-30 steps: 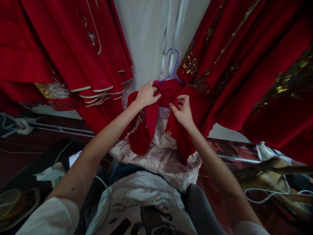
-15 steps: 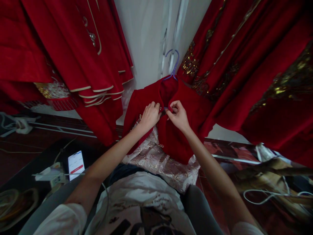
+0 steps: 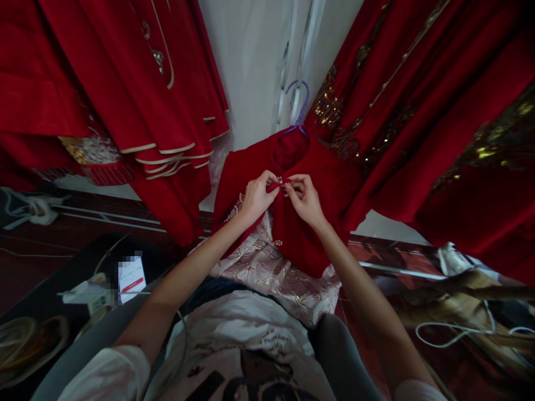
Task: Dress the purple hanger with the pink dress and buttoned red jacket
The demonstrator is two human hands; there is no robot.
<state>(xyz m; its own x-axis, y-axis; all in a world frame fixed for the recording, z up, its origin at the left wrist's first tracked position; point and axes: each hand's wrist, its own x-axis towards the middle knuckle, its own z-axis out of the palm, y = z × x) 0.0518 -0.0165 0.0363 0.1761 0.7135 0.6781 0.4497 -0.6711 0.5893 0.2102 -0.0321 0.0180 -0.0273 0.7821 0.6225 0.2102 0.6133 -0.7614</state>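
red jacket (image 3: 307,239), left hand (image 3: 259,196) and right hand (image 3: 306,199) at neckline (image 3: 289,169)

The person wore a white shirt (image 3: 234,317) with short sleeves (image 3: 106,373), small dark lettering (image 3: 273,337) and, nearer, a bolder black print (image 3: 204,385); dark blue cloth (image 3: 204,295) showed beyond its far edge.

Dim, greyish light falls from a source out of view. Behind the purple hanger (image 3: 299,120), the wall (image 3: 251,67) is a soft, pale grey. Just below the hanger, the red jacket (image 3: 313,228) looks muted, its detail soft. To its right, gold sequins (image 3: 328,108) glint. Far below left, a phone screen (image 3: 132,278) glows beside blocky pixelation. Farthest from the hanger, shapes stretch and blur.
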